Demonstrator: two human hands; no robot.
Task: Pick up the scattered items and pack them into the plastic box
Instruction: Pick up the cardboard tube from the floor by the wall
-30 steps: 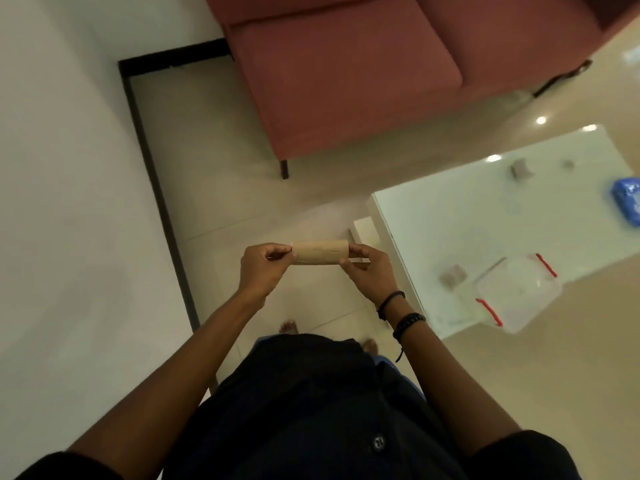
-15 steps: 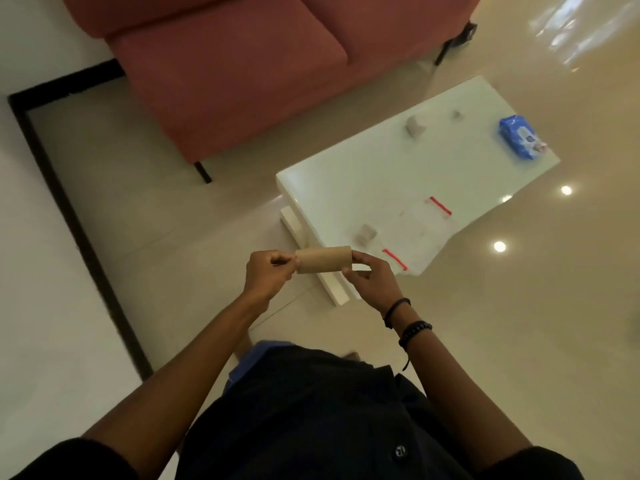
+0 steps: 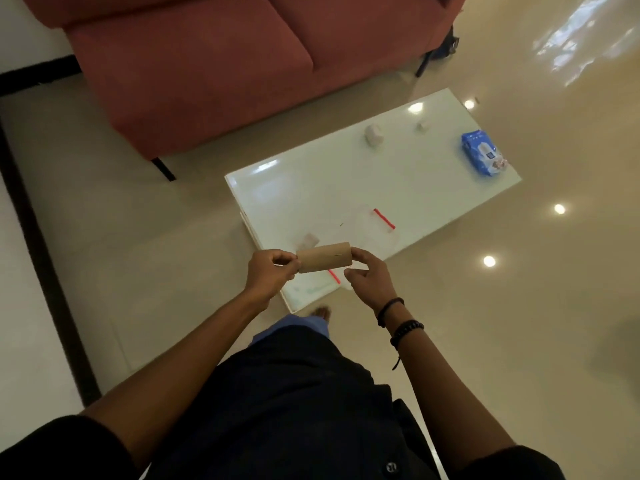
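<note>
I hold a brown cardboard tube (image 3: 325, 257) level in front of me, above the near corner of the white table (image 3: 311, 188). My left hand (image 3: 270, 274) pinches its left end and my right hand (image 3: 369, 276) pinches its right end. Behind the tube a clear plastic box (image 3: 375, 233) with red clips stands on the table. A small pale item (image 3: 307, 240) lies just left of the box. Farther back lie a small white roll (image 3: 374, 135), a tiny white piece (image 3: 423, 126) and a blue wipes pack (image 3: 482, 153).
A red sofa (image 3: 214, 60) stands beyond the table, its dark leg near the table's far left corner. Glossy beige floor (image 3: 519, 306) surrounds the table. A dark floor strip (image 3: 41, 271) runs along the left by the white wall.
My view has swung right and I have stepped closer to the table, which now sits behind my hands. Both hands still hold the tube the same way.
</note>
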